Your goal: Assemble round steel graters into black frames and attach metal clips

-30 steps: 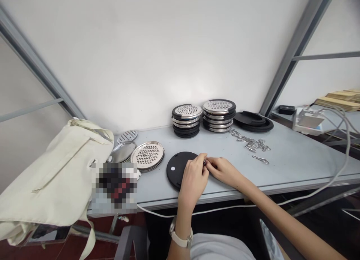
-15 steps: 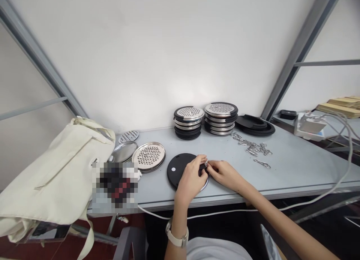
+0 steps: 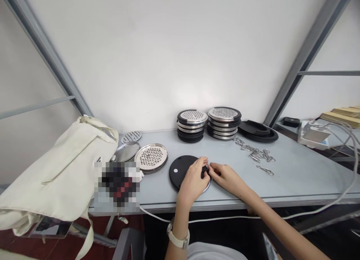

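One black disc (image 3: 180, 179), lying flat on the grey counter (image 3: 239, 166) near its front edge. One white dot on its upper face, toward its left side; a pale rim shows at lower right.

Two hands at work. Left hand (image 3: 194, 179) rests over the disc's right part, fingers bent toward the edge; whether its grip is closed on the disc, I cannot tell. Right hand (image 3: 226, 177) beside it, thumb and forefinger pinched on one small metal piece (image 3: 207, 167) at the disc's right edge. One pale-strapped watch (image 3: 178, 241) on the left wrist.

Left of the disc: one pile of round perforated plates (image 3: 151, 157), edges of more than one visible, exact number unclear. Behind it, one plain metal plate (image 3: 128, 152) on top of at least one more, and one small slotted plate (image 3: 131, 136).

Behind the disc, two stacks side by side: left stack (image 3: 192, 126) and right stack (image 3: 224, 124), each topped by one perforated plate with black edging; layers too tight to count. To their right, two black round pieces (image 3: 258, 131), the smaller on the larger. In front of these, one tangle of wire clips (image 3: 257, 154), uncountable, plus one single clip (image 3: 265, 170) lying apart.

Far left, one cream bag (image 3: 62, 173).
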`<state>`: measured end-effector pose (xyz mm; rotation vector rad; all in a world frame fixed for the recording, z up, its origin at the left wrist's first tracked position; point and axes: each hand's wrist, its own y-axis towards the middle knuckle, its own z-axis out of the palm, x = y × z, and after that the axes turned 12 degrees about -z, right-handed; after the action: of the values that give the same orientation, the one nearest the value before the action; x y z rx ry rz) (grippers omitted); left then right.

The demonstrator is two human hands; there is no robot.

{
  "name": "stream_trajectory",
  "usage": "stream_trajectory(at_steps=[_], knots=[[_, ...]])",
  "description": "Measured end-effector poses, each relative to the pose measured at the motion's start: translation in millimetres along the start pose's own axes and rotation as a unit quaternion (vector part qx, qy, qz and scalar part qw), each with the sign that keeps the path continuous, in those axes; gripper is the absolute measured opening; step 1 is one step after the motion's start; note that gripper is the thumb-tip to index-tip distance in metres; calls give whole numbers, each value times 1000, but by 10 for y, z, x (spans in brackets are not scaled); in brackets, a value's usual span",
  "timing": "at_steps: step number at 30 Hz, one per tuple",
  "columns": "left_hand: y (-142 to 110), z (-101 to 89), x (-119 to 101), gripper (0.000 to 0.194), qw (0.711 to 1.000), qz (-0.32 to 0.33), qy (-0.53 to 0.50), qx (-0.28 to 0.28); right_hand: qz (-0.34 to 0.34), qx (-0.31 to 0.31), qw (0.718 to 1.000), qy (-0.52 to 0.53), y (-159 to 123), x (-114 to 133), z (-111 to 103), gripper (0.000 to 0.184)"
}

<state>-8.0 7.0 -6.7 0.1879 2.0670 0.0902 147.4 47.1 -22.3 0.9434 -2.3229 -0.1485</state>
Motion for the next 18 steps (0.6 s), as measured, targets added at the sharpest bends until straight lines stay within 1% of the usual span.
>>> stream_trajectory(at_steps=[5,11,18], knots=[[-8,-7,-16,41,1000,4,24,-10,-11,11,1000,13,-2,-15,-4,33],[-14,-8,-42,42,998,23,50,-10,-2,6,1000,17,2,-44,20,34],[-22,-10,-41,43,999,27,40,-8,-13,7,999,37,-1,-24,12,32]])
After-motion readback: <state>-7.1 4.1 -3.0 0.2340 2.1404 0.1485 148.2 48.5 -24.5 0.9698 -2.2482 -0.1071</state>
